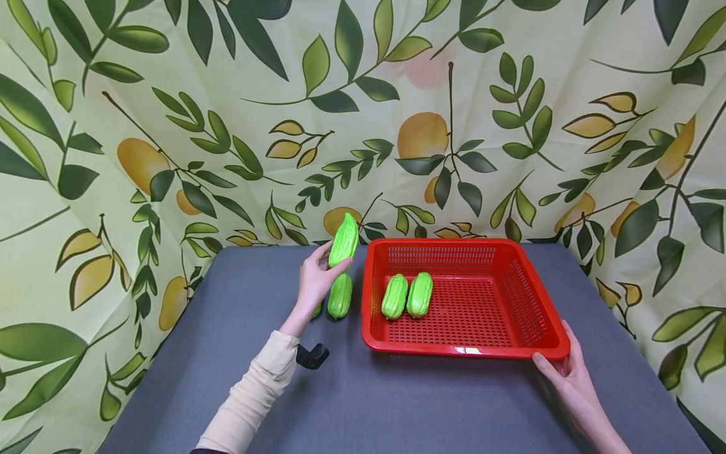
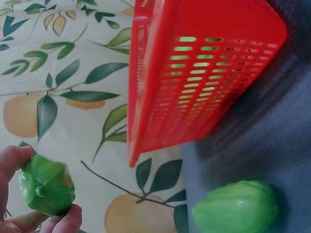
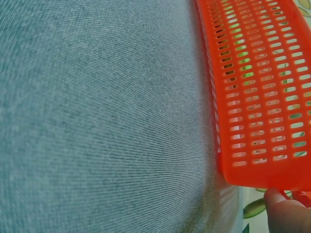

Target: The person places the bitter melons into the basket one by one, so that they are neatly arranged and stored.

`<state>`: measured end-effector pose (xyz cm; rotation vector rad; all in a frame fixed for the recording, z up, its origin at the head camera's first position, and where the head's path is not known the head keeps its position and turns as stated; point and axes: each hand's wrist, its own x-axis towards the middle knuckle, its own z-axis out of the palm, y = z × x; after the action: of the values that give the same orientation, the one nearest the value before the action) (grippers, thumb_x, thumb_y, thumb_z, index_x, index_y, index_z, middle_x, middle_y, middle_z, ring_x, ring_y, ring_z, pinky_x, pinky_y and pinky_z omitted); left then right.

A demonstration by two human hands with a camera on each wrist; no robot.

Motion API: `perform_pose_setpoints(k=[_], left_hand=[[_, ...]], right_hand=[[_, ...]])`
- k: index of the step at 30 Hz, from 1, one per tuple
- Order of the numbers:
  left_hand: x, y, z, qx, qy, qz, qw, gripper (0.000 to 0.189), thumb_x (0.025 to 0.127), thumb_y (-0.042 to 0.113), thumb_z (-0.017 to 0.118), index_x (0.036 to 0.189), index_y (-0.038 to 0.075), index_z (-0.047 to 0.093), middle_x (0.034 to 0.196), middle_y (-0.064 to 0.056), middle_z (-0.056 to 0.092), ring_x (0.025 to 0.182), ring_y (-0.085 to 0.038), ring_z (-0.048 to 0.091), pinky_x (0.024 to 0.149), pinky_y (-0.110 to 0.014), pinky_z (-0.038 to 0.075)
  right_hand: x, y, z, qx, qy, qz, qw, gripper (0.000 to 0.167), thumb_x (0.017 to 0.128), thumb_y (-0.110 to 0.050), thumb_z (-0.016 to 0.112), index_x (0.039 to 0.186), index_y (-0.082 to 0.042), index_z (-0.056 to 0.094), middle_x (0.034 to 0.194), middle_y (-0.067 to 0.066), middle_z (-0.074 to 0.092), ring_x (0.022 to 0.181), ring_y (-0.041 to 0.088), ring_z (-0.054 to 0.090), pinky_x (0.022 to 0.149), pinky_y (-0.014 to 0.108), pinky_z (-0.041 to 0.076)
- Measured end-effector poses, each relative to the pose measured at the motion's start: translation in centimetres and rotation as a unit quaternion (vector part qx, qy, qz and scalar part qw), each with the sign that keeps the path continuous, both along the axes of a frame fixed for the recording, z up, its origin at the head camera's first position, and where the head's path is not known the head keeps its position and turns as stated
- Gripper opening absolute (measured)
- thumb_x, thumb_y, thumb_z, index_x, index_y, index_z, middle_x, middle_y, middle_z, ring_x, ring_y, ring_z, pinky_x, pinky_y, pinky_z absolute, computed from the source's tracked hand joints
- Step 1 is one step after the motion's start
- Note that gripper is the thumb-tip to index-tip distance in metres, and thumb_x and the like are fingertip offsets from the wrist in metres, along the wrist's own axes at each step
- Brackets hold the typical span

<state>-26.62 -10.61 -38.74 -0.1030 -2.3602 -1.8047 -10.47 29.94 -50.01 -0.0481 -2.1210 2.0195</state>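
My left hand [image 1: 316,277] holds a bright green, ridged gourd [image 1: 344,241] between thumb and fingers, raised above the table left of the red basket. In the left wrist view the blunt end of this gourd [image 2: 47,186] faces the camera. Below the hand, another green gourd [image 1: 339,296] lies on the table, and one more [image 1: 316,311] is mostly hidden behind the wrist. Two gourds [image 1: 394,296] lie side by side in the left part of the red plastic basket [image 1: 465,349]. My right hand [image 1: 570,372] grips the basket's near right corner, thumb at the front rim.
A grey cloth covers the table [image 1: 454,403]. Behind and at both sides hangs a curtain [image 1: 363,126] printed with leaves and fruit. A small black object [image 1: 312,357] shows beside the left sleeve. The basket has perforated walls [image 3: 262,97].
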Motion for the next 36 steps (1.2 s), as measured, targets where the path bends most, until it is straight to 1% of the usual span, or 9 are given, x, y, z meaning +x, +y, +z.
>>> perform_pose_setpoints(k=[9, 13, 19, 23, 26, 32, 36], left_hand=[[-0.1, 1.1, 0.8, -0.012, 0.01, -0.014, 0.9998, 0.061, 0.08, 0.019, 0.076, 0.135, 0.005, 0.051, 0.124, -0.018, 0.062, 0.111, -0.028, 0.064, 0.089, -0.04, 0.054], [-0.2, 1.7, 1.1, -0.005, 0.011, -0.026, 0.9996, 0.061, 0.08, 0.019, 0.076, 0.134, 0.005, 0.052, 0.124, -0.017, 0.062, 0.11, -0.028, 0.064, 0.088, -0.041, 0.054], [-0.4, 2.6, 1.3, 0.004, 0.011, -0.046, 0.9989, 0.06, 0.08, 0.019, 0.076, 0.134, 0.007, 0.052, 0.124, -0.016, 0.062, 0.111, -0.028, 0.064, 0.088, -0.041, 0.054], [-0.5, 3.1, 1.4, 0.01, 0.011, -0.052, 0.9985, 0.059, 0.08, 0.018, 0.076, 0.134, 0.007, 0.053, 0.124, -0.016, 0.062, 0.111, -0.028, 0.064, 0.089, -0.04, 0.054], [-0.6, 3.6, 1.4, 0.013, 0.014, -0.055, 0.9983, 0.06, 0.08, 0.016, 0.075, 0.134, 0.006, 0.052, 0.124, -0.017, 0.062, 0.111, -0.028, 0.064, 0.088, -0.04, 0.054], [-0.5, 4.8, 1.6, 0.008, 0.022, -0.067, 0.9975, 0.061, 0.081, 0.016, 0.074, 0.136, 0.005, 0.05, 0.126, -0.019, 0.061, 0.112, -0.03, 0.062, 0.088, -0.04, 0.054], [-0.4, 5.5, 2.0, 0.002, 0.03, -0.078, 0.9965, 0.06, 0.081, 0.016, 0.074, 0.136, 0.006, 0.051, 0.124, -0.019, 0.061, 0.113, -0.031, 0.062, 0.09, -0.041, 0.054]], right_hand=[[0.0, 0.0, 0.0, -0.004, 0.006, 0.001, 1.0, 0.085, 0.094, -0.002, 0.053, 0.153, -0.021, -0.005, 0.153, 0.001, 0.013, 0.114, -0.02, 0.037, 0.087, -0.004, 0.034], [0.0, 0.0, 0.0, -0.002, 0.016, 0.003, 0.9999, 0.085, 0.094, -0.001, 0.053, 0.153, -0.021, -0.004, 0.152, 0.0, 0.014, 0.115, -0.02, 0.037, 0.088, -0.004, 0.034], [0.1, 0.0, 0.0, 0.002, 0.009, 0.0, 1.0, 0.085, 0.094, -0.002, 0.053, 0.153, -0.022, -0.004, 0.154, 0.002, 0.012, 0.114, -0.02, 0.037, 0.087, -0.005, 0.034], [0.1, 0.0, 0.0, 0.002, 0.004, -0.001, 1.0, 0.085, 0.094, -0.003, 0.053, 0.153, -0.022, -0.005, 0.155, 0.003, 0.011, 0.114, -0.021, 0.037, 0.087, -0.005, 0.034], [0.1, 0.0, 0.0, 0.0, 0.006, -0.001, 1.0, 0.085, 0.094, -0.003, 0.053, 0.153, -0.022, -0.005, 0.153, 0.002, 0.013, 0.113, -0.021, 0.037, 0.087, -0.004, 0.035], [0.1, 0.0, 0.0, -0.001, 0.018, 0.002, 0.9998, 0.085, 0.093, -0.001, 0.053, 0.153, -0.021, -0.004, 0.152, 0.001, 0.015, 0.115, -0.021, 0.038, 0.088, -0.004, 0.034], [0.1, -0.1, 0.0, 0.002, 0.012, -0.001, 0.9999, 0.085, 0.093, -0.002, 0.053, 0.153, -0.022, -0.004, 0.153, 0.002, 0.013, 0.115, -0.02, 0.037, 0.087, -0.004, 0.034]])
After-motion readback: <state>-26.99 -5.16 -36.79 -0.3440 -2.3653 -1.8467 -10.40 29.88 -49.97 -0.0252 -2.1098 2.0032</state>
